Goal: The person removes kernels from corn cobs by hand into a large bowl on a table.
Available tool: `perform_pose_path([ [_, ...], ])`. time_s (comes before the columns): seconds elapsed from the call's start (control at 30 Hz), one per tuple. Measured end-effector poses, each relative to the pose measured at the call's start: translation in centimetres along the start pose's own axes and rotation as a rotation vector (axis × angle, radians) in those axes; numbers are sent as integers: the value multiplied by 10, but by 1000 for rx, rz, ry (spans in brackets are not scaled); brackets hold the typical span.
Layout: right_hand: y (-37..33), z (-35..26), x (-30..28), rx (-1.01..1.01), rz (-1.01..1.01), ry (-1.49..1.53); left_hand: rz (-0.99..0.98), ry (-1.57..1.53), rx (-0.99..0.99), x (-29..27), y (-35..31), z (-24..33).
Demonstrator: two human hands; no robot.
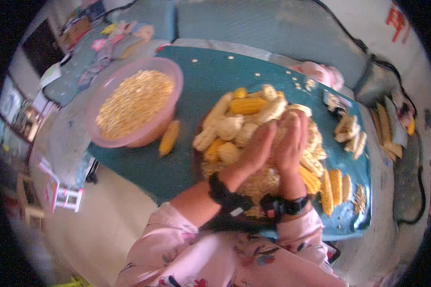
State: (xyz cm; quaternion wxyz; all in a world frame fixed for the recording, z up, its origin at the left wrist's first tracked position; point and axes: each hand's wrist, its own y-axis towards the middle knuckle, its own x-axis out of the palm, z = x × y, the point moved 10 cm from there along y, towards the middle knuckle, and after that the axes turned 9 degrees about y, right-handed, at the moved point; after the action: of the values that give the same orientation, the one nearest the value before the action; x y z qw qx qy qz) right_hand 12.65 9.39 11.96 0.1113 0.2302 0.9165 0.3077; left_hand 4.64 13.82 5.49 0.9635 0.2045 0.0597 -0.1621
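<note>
My left hand and my right hand meet palm to palm over a heap of corn cobs. Both have their fingers stretched out straight and are somewhat smeared by motion. Nothing held between the palms can be made out. Yellow cobs with kernels and pale stripped cobs mix in the heap. Loose kernels lie at its near side, under my wrists. Just right of my right wrist is a yellow corn cob.
On the blue-green table, a pink basin full of kernels stands left, beside a single cob. Several yellow cobs and a small kernel pile lie right, with stripped cobs farther back. A grey-blue sofa stands behind.
</note>
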Motion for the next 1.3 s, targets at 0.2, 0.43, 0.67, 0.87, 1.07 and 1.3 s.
perform_pose_path([
  [0.2,0,4,-6,16,91,185,-151,-356,-53,17,5,11],
  [0.43,-12,-9,16,-185,71,-120,13,467,277,-11,3,29],
  [0.67,-19,12,-14,-318,87,-491,-180,-157,78,31,4,-10],
  [0.87,-11,19,-4,-182,33,-154,-6,-392,68,10,9,-8],
  [1.07,-18,16,3,-194,-110,-85,-63,-871,19,4,0,1],
  [1.3,-10,53,-27,422,362,532,-157,-611,-97,20,7,-2],
])
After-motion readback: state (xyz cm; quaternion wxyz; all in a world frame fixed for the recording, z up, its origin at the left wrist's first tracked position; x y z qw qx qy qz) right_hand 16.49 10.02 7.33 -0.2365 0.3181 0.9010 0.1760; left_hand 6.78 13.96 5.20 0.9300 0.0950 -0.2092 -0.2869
